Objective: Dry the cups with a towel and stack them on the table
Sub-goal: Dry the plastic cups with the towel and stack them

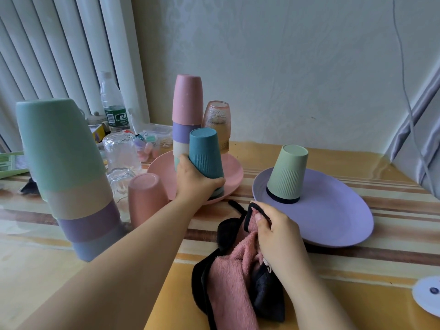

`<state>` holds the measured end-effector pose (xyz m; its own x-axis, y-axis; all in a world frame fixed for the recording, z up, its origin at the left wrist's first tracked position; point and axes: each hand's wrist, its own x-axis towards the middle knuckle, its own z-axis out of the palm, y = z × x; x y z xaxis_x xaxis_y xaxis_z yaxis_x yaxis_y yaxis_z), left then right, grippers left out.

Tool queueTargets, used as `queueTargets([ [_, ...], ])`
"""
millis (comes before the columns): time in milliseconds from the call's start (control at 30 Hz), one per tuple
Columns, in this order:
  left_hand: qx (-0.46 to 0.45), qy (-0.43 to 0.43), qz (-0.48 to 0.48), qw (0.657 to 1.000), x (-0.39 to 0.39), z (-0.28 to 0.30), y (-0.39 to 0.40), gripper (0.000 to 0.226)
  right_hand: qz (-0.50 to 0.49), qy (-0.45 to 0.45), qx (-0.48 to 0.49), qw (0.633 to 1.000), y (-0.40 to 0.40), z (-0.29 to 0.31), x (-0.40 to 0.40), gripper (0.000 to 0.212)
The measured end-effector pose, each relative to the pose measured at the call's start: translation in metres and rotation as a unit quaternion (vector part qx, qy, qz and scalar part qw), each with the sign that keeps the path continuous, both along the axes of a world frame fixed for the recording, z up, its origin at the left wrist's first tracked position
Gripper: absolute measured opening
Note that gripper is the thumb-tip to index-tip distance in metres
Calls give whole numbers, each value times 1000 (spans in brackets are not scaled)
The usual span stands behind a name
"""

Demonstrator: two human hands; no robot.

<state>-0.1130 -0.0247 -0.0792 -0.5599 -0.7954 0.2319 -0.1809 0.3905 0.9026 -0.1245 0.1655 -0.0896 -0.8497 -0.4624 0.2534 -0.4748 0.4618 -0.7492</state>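
Soft daylight, faint shadows, wide-angle bending at edges

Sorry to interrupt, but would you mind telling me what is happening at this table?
A person is drying cups. The left hand grips an upturned teal cup over the pink plate, while the right hand holds a pink towel. A tall stack of cups stands at left; a green cup sits upside down on the purple plate.
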Motion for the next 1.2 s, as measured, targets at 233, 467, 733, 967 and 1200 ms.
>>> queueTargets([
  [233, -80, -50, 23, 995, 7, 3, 7, 69, -2, 3, 1, 1000, 1, 0, 1, 33],
  [467, -102, -77, 60, 990, 8, 4, 7, 68, -1, -2, -1, 1000, 0, 0, 2, 33],
  [733, -146, -55, 26, 987, 6, 15, 0, 77, 3, -7, 5, 1000, -1, 0, 3, 33],
  [967, -66, 74, -11, 995, 2, 12, -3, 86, 5, -15, 6, 1000, 0, 1, 3, 32],
  [1200, -89, 159, -37, 983, 3, 59, 0, 90, 2, -29, 3, 1000, 0, 3, 5, 32],
])
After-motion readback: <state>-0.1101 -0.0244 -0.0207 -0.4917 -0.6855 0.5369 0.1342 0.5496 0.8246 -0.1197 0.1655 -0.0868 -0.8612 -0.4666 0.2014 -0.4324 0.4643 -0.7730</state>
